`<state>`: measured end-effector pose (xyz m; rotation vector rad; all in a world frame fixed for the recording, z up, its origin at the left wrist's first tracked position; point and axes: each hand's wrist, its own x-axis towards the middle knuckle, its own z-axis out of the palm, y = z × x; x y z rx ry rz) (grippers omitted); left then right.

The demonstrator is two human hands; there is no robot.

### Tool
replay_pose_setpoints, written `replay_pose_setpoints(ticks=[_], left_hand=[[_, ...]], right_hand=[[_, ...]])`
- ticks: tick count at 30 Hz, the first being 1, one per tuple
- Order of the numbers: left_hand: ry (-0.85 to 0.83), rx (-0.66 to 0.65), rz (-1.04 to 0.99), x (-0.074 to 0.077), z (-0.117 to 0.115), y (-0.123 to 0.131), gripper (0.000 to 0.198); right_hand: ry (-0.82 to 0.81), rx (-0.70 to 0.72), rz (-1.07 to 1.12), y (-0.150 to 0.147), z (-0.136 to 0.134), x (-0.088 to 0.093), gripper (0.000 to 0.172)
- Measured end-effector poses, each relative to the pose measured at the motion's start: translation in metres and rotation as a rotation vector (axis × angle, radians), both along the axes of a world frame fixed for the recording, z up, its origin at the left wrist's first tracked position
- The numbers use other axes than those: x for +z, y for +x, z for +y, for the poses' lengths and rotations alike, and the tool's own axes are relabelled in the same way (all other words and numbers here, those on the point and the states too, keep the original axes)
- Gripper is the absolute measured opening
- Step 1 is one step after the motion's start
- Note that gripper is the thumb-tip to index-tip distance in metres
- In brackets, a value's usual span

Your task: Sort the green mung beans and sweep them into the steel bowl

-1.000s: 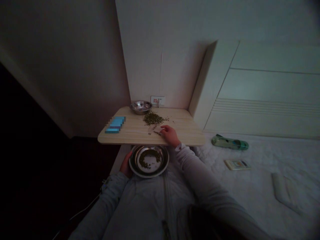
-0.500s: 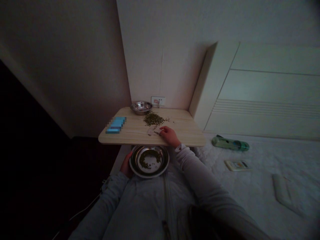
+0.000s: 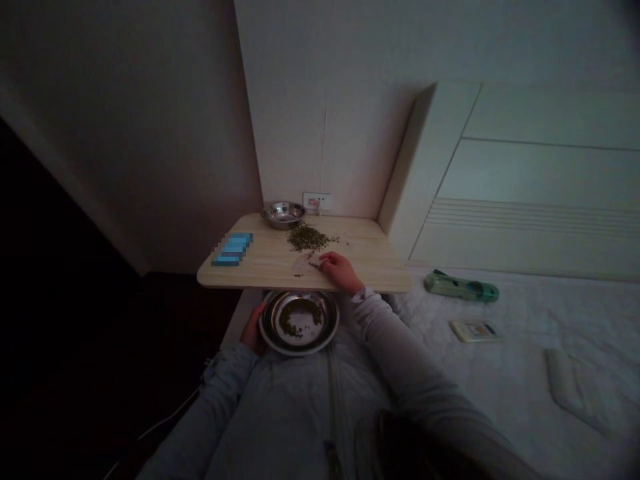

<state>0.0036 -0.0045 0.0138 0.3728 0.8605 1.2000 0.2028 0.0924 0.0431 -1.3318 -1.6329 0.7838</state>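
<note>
My left hand (image 3: 253, 331) grips the left rim of a round steel bowl (image 3: 332, 328), just below the table's front edge. Small green beans (image 3: 287, 320) lie in a curved band on the bowl's bottom. Resting at the front of the wooden table, my right hand (image 3: 341, 272) has its fingers curled and the fingertips close together at a few dark beans (image 3: 314, 265). Whether anything is pinched there is too small to tell. Beyond the fingers spreads a loose pile of green beans (image 3: 307, 237). A faint, pale round patch (image 3: 301, 263) shows left of the fingertips.
A second steel bowl (image 3: 283, 215) stands at the back left of the wooden table (image 3: 260, 270). A blurred-out blue item (image 3: 233, 249) lies at its left end. On the bed to the right are a green bottle (image 3: 461, 287) and a phone-like object (image 3: 476, 331). A wall socket (image 3: 317, 201) sits behind.
A few beans in front of my right fingertips have shifted slightly on the table. Both hands and the held bowl stay in nearly the same place.
</note>
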Motion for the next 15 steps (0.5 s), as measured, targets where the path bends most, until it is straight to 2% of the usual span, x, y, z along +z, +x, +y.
replay_pose_setpoints(ticks=[15], left_hand=[[0.019, 0.014, 0.01, 0.0009, 0.0006, 0.0004, 0.028]], right_hand=[[-0.012, 0.004, -0.019, 0.0, -0.0034, 0.002, 0.02]])
